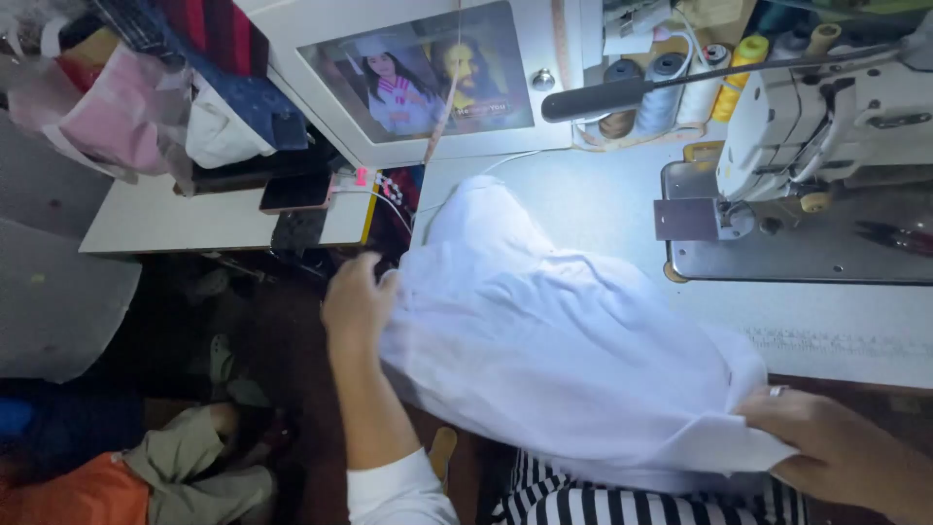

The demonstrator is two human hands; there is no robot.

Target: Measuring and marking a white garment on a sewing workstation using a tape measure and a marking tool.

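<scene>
White cloth [554,340] is spread over the worktop [603,199] edge, at 8 o'clock from the sewing machine [826,117]. Its left edge is gripped by the left hand [356,303]; its corner at 4 o'clock is pinched by the right hand [836,452].

A pale grey work surface [603,209] carries a white sewing machine [826,117] on its metal bed plate, a bunched white cloth [554,340], and thread spools [671,92] at the back.
</scene>
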